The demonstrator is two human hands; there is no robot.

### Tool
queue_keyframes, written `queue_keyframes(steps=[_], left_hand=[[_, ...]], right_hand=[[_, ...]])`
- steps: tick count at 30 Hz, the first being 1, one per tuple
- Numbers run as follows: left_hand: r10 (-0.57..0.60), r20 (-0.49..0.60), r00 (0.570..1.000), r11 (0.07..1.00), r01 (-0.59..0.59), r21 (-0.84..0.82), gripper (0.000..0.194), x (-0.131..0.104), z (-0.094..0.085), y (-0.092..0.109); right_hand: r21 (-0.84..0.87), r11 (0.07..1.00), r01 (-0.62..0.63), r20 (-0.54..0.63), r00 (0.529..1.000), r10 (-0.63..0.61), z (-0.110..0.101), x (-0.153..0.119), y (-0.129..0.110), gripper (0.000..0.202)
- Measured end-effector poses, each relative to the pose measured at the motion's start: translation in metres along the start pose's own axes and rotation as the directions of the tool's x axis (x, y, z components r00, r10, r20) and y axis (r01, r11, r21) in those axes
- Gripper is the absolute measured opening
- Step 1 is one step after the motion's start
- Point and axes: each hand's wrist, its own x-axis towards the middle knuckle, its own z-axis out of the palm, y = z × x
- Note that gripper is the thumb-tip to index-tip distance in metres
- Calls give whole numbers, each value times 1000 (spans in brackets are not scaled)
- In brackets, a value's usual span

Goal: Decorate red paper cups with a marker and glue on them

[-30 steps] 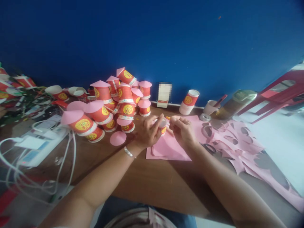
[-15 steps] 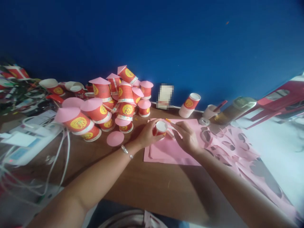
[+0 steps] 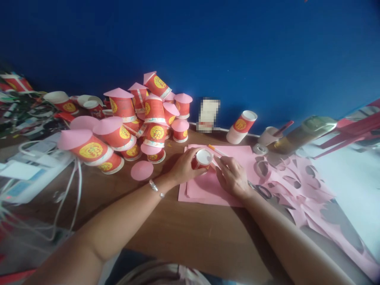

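Observation:
A red paper cup [image 3: 204, 157] with a white rim stands tilted a little towards me, its open white end facing up. My left hand [image 3: 187, 165] is closed around its left side, with the thumb across the front. Close at the cup's right is my right hand [image 3: 233, 176], its fingers bent together and their tips by the cup wall; what they pinch, if anything, is too small to make out. Under both hands lie pink paper sheets [image 3: 198, 194]. A white stick with an orange end [image 3: 216, 149] rests on the sheets behind the right hand.
Left, red cups with pink cone tops [image 3: 156, 132] are piled up, near a pink disc [image 3: 141, 170] and a white power strip [image 3: 32, 174]. Right are stacked cups [image 3: 241, 126], a tape roll [image 3: 260, 149], scissors [image 3: 263, 191], cut pink scraps [image 3: 299, 194] and a bottle [image 3: 305, 132].
The view has shifted slightly. My right hand has drawn back a little from over the white stick, uncovering more of it. The left hand keeps its hold on the paper cup.

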Motion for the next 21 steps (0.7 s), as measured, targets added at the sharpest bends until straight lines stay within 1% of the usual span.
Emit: queue_keyframes(steps=[6, 14, 18, 21], left_hand=[[-5, 23, 1000, 1000, 5, -1, 57, 0, 0, -1], [1, 25, 1000, 1000, -1, -14, 58, -1, 1, -7], [-12, 27, 1000, 1000, 13, -24, 58, -1, 1, -7], [-47, 44, 998, 999, 48, -15, 59, -1, 0, -5]], right_hand=[[11, 1000, 19, 13, 1000, -19, -1, 1, 0, 71], [10, 1000, 9, 51, 999, -10, 3, -3, 1, 64], [-82, 994, 71, 47, 997, -67, 3, -2, 3, 53], [-158, 981, 108, 42, 994, -103, 2, -1, 4, 44]])
